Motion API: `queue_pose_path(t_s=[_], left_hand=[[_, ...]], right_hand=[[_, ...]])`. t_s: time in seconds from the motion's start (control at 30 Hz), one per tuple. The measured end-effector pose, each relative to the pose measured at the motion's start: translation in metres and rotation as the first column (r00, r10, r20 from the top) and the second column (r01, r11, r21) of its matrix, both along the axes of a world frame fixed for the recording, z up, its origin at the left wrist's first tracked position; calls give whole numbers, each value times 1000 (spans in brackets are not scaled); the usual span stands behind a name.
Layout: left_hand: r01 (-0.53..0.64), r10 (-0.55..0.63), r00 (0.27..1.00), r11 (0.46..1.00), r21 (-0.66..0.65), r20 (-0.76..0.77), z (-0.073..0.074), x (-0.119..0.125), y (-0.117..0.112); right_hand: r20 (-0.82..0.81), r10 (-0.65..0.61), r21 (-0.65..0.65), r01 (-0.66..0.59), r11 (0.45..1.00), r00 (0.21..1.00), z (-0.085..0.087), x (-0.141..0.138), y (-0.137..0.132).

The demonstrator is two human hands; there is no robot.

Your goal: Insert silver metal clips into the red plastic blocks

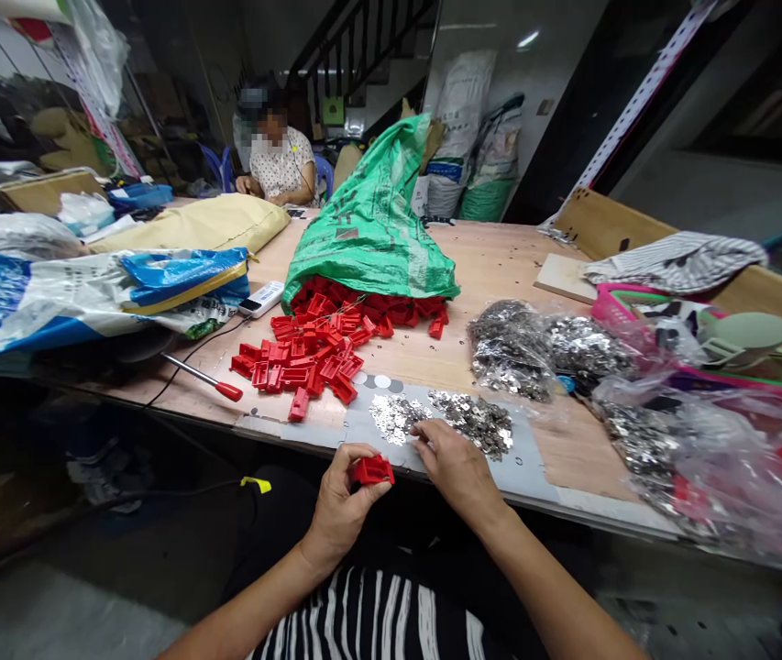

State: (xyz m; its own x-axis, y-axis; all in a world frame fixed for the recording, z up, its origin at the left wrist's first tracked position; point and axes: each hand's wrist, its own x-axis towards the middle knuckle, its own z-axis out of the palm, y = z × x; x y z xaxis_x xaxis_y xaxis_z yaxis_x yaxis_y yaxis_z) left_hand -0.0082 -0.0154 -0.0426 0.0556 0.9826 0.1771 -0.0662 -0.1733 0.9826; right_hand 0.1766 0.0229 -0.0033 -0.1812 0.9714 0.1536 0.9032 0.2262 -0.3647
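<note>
My left hand [346, 495] grips a red plastic part [372, 470] between fingers and thumb, just off the table's front edge. My right hand [456, 467] rests at the edge of a spread of small silver metal pieces [442, 420], fingertips among them. Whether those fingers pinch a piece is hidden. The pieces lie on a grey sheet [514, 467] on the wooden table [501, 275]. Beyond them, a heap of red plastic parts [308, 357] spills from the mouth of a green woven sack [369, 220].
Bags of silver pieces [511, 350] lie to the right, with a clear plastic bag [699, 458] and a pink tray [631, 316] beyond. A red-handled screwdriver [204, 376] and a white remote [261, 298] lie left. A seated co-worker [280, 156] is across the table.
</note>
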Motion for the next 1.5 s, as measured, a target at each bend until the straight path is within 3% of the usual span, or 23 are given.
queue_pose_path(t_s=[0.2, 0.73, 0.9, 1.0, 1.27, 1.37, 1.5], left_hand=[[14, -13, 1000, 998, -54, 28, -3, -4, 1], [0, 6, 997, 996, -85, 73, -1, 0, 1], [53, -19, 981, 984, -171, 195, 5, 2, 4], [89, -23, 957, 972, -218, 289, 6, 3, 6], [197, -43, 887, 936, -293, 459, 20, 6, 10], [210, -26, 870, 923, -324, 492, 26, 9, 11], [256, -35, 841, 906, -338, 540, 30, 15, 9]], right_hand=[[195, -19, -48, 29, 998, 981, -1, -6, 17], [195, -29, -92, 47, 995, 980, 4, -9, 18], [78, -60, -72, 66, 995, 995, 6, -4, 15], [-72, -55, -96, 48, 994, 996, 7, 2, 13], [-472, 33, -172, -128, 977, 881, 17, 7, -7], [-529, 74, -151, -179, 972, 846, 23, 4, -15], [-522, 166, -29, -212, 977, 837, 25, -3, -23]])
